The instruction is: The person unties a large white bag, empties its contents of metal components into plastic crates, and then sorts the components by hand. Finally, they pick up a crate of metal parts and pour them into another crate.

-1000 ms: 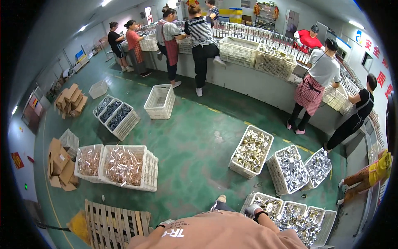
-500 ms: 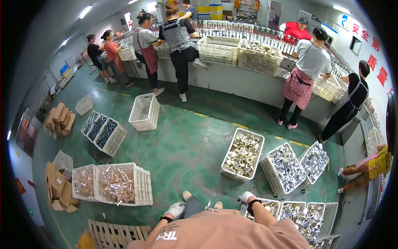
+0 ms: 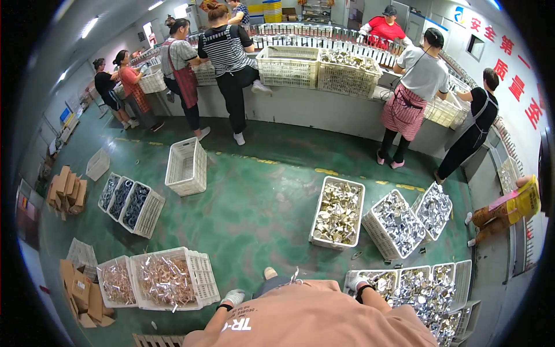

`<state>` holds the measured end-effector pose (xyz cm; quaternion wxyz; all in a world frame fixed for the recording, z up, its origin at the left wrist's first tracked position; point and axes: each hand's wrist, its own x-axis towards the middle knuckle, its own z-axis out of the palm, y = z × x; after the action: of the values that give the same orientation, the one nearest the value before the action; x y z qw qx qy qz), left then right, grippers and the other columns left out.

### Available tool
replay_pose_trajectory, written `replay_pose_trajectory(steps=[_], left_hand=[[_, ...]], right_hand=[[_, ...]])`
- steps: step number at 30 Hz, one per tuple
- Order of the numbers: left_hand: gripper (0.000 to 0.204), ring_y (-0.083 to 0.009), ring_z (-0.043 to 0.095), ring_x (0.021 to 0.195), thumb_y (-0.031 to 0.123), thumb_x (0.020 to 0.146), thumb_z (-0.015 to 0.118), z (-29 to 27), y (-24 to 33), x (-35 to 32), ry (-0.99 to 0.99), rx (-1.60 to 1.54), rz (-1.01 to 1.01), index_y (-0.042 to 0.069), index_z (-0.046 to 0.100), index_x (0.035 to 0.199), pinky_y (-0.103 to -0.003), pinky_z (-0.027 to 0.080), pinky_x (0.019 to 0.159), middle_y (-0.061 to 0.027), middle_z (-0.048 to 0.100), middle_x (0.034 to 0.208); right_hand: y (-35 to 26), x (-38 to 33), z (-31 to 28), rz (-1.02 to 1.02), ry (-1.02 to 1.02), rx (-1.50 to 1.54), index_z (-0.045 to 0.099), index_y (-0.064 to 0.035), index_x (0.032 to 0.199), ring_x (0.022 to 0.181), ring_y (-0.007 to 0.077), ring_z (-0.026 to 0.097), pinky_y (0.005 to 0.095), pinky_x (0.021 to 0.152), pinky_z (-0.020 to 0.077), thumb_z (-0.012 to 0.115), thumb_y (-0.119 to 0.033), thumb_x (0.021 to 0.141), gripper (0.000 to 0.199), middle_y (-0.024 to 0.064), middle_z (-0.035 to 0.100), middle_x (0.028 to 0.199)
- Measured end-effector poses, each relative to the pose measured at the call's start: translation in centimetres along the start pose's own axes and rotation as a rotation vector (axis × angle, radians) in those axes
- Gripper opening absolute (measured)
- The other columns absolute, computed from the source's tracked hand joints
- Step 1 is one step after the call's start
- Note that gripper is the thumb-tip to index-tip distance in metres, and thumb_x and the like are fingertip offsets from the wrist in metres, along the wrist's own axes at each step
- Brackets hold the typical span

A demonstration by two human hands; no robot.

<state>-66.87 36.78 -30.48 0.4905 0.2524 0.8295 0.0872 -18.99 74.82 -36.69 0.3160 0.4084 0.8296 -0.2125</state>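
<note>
My left hand (image 3: pixel 234 297), in a whitish glove with a black band at the wrist, hangs beside my body with its fingers loosely apart and nothing visible in it. Nearest to it is a white crate of copper-coloured metal pieces (image 3: pixel 167 280). My right hand (image 3: pixel 354 281), also gloved, is at the left corner of a white crate of shiny metal parts (image 3: pixel 381 282). Its fingers are too small and foreshortened to read, and whether it touches the rim is unclear. More crates of silvery parts (image 3: pixel 416 283) stand beside that one.
Ahead stand a crate of gold-toned parts (image 3: pixel 337 211) and crates of silver parts (image 3: pixel 396 224). Left are an empty crate (image 3: pixel 187 166), crates of dark rings (image 3: pixel 132 205) and cardboard (image 3: pixel 84 289). A pallet (image 3: pixel 159 340) lies lower left. Several people work along a long bench (image 3: pixel 312 110).
My view has shifted, so the bench and workers appear farther left and higher. My right hand now overlaps the near crate's corner. My left hand shows lower, and one shoe has gone from sight.
</note>
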Motion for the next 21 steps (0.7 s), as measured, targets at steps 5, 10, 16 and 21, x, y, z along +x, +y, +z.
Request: replay_pose_trajectory(steps=[5,10,16,21], left_hand=[[0.038,-0.0299,0.059,0.117,0.028,0.089,0.054,-5.5,3.8,1.0,-0.011,-0.004,0.007,0.012,0.066,0.121,-0.037,0.045,0.099,-0.0148,0.065,0.123],[0.037,-0.0294,0.063,0.110,0.026,0.089,0.055,-9.0,5.2,2.4,-0.068,-0.172,-0.017,0.012,0.066,0.121,-0.037,0.048,0.095,-0.0146,0.067,0.119],[0.038,-0.0315,0.061,0.113,0.029,0.088,0.052,-10.7,1.5,4.7,-0.024,0.031,0.065,0.012,0.067,0.119,-0.037,0.046,0.098,-0.0153,0.065,0.121],[0.038,-0.0324,0.061,0.112,0.031,0.089,0.049,-11.2,-1.8,6.6,-0.050,0.115,0.101,0.012,0.069,0.115,-0.038,0.047,0.097,-0.0151,0.066,0.119]], right_hand=[[-10.4,-1.3,-12.9,0.075,-0.101,0.355,0.073,-0.0070,0.099,0.098,0.0339,0.067,0.0431,0.085,0.0519,0.053,-0.033,0.085,0.036,0.0171,0.071,0.101],[-18.5,0.2,-18.4,0.015,-0.061,0.473,0.071,-0.0076,0.104,0.098,0.0355,0.066,0.0415,0.087,0.0513,0.056,-0.030,0.087,0.032,0.0187,0.070,0.103],[-22.1,0.6,-21.0,-0.069,0.040,0.432,0.069,-0.0100,0.113,0.109,0.0355,0.062,0.0399,0.095,0.0483,0.055,-0.033,0.085,0.039,0.0179,0.066,0.115],[-18.8,1.1,-18.7,0.059,-0.034,0.336,0.069,-0.0076,0.108,0.106,0.0360,0.063,0.0410,0.091,0.0494,0.055,-0.036,0.084,0.040,0.0170,0.068,0.112]])
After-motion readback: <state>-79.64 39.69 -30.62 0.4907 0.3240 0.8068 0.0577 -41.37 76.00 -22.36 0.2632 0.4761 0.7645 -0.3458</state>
